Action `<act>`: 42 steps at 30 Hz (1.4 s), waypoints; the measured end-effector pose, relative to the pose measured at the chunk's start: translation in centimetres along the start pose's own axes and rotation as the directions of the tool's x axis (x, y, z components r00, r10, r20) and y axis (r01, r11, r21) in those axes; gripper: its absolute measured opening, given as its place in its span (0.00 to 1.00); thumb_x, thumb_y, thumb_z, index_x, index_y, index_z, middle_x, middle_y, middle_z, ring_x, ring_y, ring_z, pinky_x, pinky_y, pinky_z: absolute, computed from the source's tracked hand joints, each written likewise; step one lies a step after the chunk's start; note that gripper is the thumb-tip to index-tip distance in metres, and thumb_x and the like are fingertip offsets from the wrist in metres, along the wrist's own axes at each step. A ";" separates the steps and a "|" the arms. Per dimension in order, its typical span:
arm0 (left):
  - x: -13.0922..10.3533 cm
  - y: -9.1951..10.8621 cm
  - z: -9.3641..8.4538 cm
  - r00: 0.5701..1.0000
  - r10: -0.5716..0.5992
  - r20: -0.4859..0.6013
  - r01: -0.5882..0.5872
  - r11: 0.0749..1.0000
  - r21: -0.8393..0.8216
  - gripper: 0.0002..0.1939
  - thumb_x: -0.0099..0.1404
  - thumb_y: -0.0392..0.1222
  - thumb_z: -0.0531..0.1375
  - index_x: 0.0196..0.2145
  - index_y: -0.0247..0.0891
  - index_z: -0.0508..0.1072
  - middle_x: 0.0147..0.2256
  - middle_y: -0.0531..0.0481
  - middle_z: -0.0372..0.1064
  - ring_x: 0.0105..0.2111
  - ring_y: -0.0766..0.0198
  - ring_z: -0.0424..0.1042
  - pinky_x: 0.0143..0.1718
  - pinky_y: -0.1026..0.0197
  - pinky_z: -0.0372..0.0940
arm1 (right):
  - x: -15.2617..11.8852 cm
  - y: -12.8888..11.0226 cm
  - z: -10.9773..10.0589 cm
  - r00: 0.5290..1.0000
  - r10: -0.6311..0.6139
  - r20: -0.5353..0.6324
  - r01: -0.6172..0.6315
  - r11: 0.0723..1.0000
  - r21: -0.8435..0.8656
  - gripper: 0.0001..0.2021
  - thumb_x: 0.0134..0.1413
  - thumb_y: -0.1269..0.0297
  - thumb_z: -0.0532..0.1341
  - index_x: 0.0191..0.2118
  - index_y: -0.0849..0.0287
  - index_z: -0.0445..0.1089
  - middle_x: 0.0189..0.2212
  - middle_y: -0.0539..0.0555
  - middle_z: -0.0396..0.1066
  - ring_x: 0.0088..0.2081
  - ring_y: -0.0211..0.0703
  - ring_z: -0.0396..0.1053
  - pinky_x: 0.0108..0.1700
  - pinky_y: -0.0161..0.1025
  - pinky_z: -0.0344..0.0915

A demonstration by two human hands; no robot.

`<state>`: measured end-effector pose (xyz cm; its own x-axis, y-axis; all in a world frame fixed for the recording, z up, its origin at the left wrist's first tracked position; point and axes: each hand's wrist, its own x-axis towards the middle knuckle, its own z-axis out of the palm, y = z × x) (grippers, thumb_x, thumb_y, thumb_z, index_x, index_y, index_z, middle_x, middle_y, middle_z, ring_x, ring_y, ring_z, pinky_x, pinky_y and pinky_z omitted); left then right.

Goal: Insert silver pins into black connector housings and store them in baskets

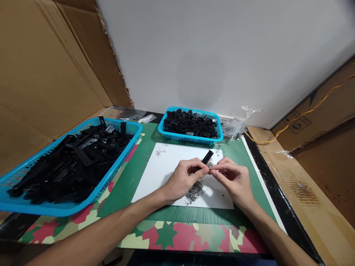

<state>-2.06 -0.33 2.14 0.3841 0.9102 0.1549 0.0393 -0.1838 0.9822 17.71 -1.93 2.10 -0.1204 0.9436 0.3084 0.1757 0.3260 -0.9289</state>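
Observation:
My left hand (186, 176) is closed in a pinch around a narrow black plastic piece (207, 157), whose far end sticks up past the fingers. Close beside it, my right hand (234, 180) has thumb and index finger pressed together at the near end of that piece. A tiny metallic bit shows by the right fingers, but whatever sits at their tips is too small to make out. Under the hands, a pile of small silvery metal parts (195, 193) lies on a white sheet (151, 180). A few more such parts are scattered at the sheet's far left corner.
To the left stands a large blue basket (97, 195) full of long black plastic pieces. A smaller blue basket (191, 139) with small black parts is at the back. Clear plastic bags (234, 127) lie beside it. Cardboard (299, 177) and a yellow wire (283, 130) border the right.

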 end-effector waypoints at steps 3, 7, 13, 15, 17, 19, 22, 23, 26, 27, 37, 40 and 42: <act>-0.1 0.0 -0.1 1.000 0.025 -0.003 -0.024 0.996 0.089 0.13 0.72 0.50 0.63 0.36 0.38 0.80 0.31 0.51 0.67 0.32 0.64 0.63 0.34 0.61 0.56 | 0.3 -0.1 -0.1 0.998 0.054 0.013 -0.054 0.999 0.004 0.09 0.58 0.56 0.71 0.34 0.56 0.82 0.29 0.54 0.72 0.29 0.41 0.65 0.28 0.38 0.59; -0.2 0.0 -0.2 0.998 0.060 -0.002 -0.058 0.980 0.189 0.14 0.73 0.49 0.61 0.36 0.38 0.79 0.33 0.50 0.67 0.33 0.63 0.64 0.34 0.61 0.57 | 0.6 -0.1 -0.1 0.995 0.090 0.043 -0.091 0.996 0.020 0.12 0.57 0.54 0.71 0.32 0.57 0.81 0.29 0.54 0.72 0.29 0.40 0.64 0.27 0.37 0.60; -0.2 0.5 -0.5 0.995 0.074 0.062 -0.083 0.985 0.152 0.15 0.78 0.48 0.52 0.47 0.40 0.77 0.44 0.45 0.72 0.45 0.57 0.71 0.49 0.57 0.63 | 0.1 -0.2 -0.2 0.993 -0.032 -0.115 0.027 0.998 -0.051 0.07 0.59 0.60 0.69 0.33 0.56 0.80 0.30 0.52 0.67 0.25 0.35 0.58 0.23 0.36 0.54; -0.3 0.4 -0.4 0.997 0.064 0.042 -0.068 0.992 0.106 0.13 0.78 0.48 0.52 0.51 0.41 0.73 0.46 0.45 0.73 0.48 0.57 0.71 0.51 0.56 0.64 | -0.3 -0.3 -0.2 0.973 -0.135 -0.188 0.108 0.984 -0.143 0.03 0.60 0.63 0.69 0.35 0.55 0.80 0.31 0.51 0.65 0.24 0.34 0.57 0.23 0.36 0.53; -0.3 0.1 -0.3 0.998 0.051 0.024 -0.052 0.998 0.042 0.15 0.76 0.47 0.57 0.57 0.43 0.66 0.48 0.44 0.74 0.50 0.57 0.72 0.51 0.57 0.65 | -0.7 -0.4 -0.2 0.949 -0.234 -0.212 0.181 0.953 -0.243 0.02 0.60 0.66 0.68 0.36 0.54 0.80 0.30 0.51 0.65 0.24 0.35 0.57 0.23 0.37 0.54; -0.4 -0.1 -0.1 0.999 0.036 0.019 -0.036 0.999 0.006 0.23 0.74 0.46 0.61 0.62 0.45 0.60 0.48 0.44 0.75 0.48 0.58 0.74 0.49 0.58 0.66 | -0.9 -0.3 -0.2 0.927 -0.324 -0.187 0.253 0.911 -0.325 0.04 0.61 0.68 0.68 0.39 0.53 0.81 0.29 0.50 0.65 0.24 0.36 0.58 0.23 0.37 0.56; -0.5 -0.3 0.0 0.998 0.034 0.046 -0.035 0.999 0.015 0.31 0.72 0.45 0.64 0.67 0.46 0.57 0.46 0.46 0.77 0.44 0.60 0.75 0.48 0.59 0.67 | -0.9 -0.1 -0.1 0.898 -0.429 -0.098 0.360 0.845 -0.395 0.10 0.61 0.72 0.67 0.44 0.51 0.81 0.28 0.50 0.68 0.23 0.36 0.61 0.23 0.36 0.59; -0.5 -0.3 0.0 0.998 0.046 0.049 -0.047 0.999 0.013 0.32 0.71 0.45 0.64 0.68 0.45 0.58 0.46 0.46 0.77 0.44 0.59 0.75 0.49 0.59 0.67 | -0.9 0.0 -0.1 0.887 -0.456 -0.066 0.395 0.826 -0.403 0.11 0.61 0.73 0.67 0.45 0.51 0.81 0.28 0.50 0.69 0.23 0.35 0.62 0.23 0.36 0.60; -0.4 -0.5 0.0 0.996 0.078 0.040 -0.078 0.997 0.003 0.29 0.70 0.43 0.66 0.66 0.42 0.65 0.48 0.45 0.77 0.49 0.57 0.76 0.52 0.58 0.68 | -0.9 0.1 -0.1 0.862 -0.506 0.010 0.466 0.786 -0.406 0.12 0.61 0.76 0.66 0.45 0.52 0.81 0.28 0.51 0.71 0.22 0.35 0.64 0.23 0.35 0.62; -0.4 -0.6 0.0 0.996 0.087 0.036 -0.087 0.996 0.003 0.28 0.70 0.42 0.66 0.65 0.42 0.66 0.49 0.45 0.77 0.51 0.57 0.76 0.53 0.59 0.69 | -0.9 0.2 -0.1 0.860 -0.510 0.030 0.477 0.780 -0.405 0.12 0.61 0.76 0.66 0.45 0.53 0.80 0.28 0.51 0.72 0.22 0.35 0.64 0.23 0.35 0.63; -0.4 -1.5 -0.3 0.989 0.144 0.040 -0.147 0.986 0.083 0.28 0.69 0.38 0.66 0.64 0.46 0.68 0.50 0.48 0.76 0.50 0.59 0.76 0.53 0.59 0.70 | -0.6 0.5 -0.5 0.853 -0.514 0.089 0.506 0.777 -0.374 0.08 0.60 0.78 0.66 0.41 0.60 0.79 0.27 0.51 0.71 0.23 0.33 0.63 0.24 0.33 0.61; -0.4 -1.5 -0.3 0.986 0.163 0.044 -0.167 0.978 0.125 0.28 0.70 0.37 0.65 0.65 0.48 0.67 0.50 0.48 0.76 0.49 0.60 0.75 0.51 0.60 0.70 | -0.5 0.3 -0.4 0.839 -0.536 0.095 0.526 0.753 -0.395 0.07 0.59 0.78 0.66 0.41 0.61 0.79 0.27 0.51 0.71 0.22 0.33 0.62 0.24 0.33 0.59; -0.4 -1.5 -0.3 0.985 0.168 0.051 -0.173 0.975 0.137 0.28 0.70 0.36 0.64 0.65 0.47 0.66 0.50 0.48 0.75 0.48 0.60 0.75 0.49 0.60 0.70 | -0.5 0.2 -0.4 0.834 -0.543 0.098 0.531 0.743 -0.408 0.07 0.59 0.78 0.66 0.40 0.62 0.79 0.26 0.51 0.70 0.22 0.32 0.61 0.23 0.33 0.59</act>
<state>-2.53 -0.34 0.65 0.4317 0.8464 0.3117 0.0983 -0.3876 0.9166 18.22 -2.33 1.83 -0.2915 0.6046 0.7413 0.4649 0.7668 -0.4426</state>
